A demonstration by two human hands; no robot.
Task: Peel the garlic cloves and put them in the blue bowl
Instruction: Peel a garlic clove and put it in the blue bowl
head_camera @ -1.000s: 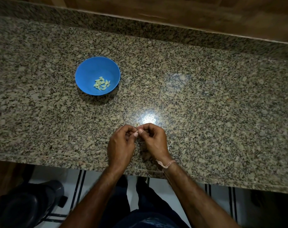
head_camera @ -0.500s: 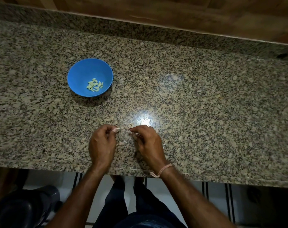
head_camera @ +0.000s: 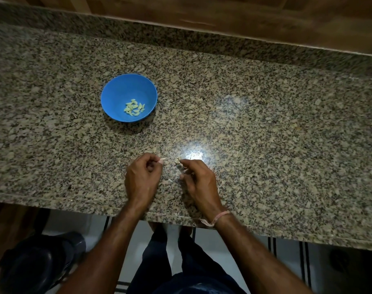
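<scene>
We judge the peeling of one clove to be just done; our left hand (head_camera: 141,179) pinches a pale peeled clove (head_camera: 162,159) between thumb and curled fingers, its tip poking out toward the right, while our right hand (head_camera: 199,181) pinches a scrap of papery skin (head_camera: 178,160) at its fingertips; the two hands are apart, a gap of bare granite between them. The blue bowl (head_camera: 117,96) sits on the worktop (head_camera: 265,128) farther back and to the left of both hands, well apart from them, with a small heap of peeled cloves (head_camera: 134,107) on its floor; the next move, in our view, calls for the left hand to carry its clove up and leftward over the rim and let go, and for the right to shed the skin. Nothing stands between left hand and bowl; a bright lamp glare (head_camera: 194,155) lies just beyond the right hand, and the speckled stone makes loose skin flakes hard to pick out; whether unpeeled cloves remain we cannot tell.
</scene>
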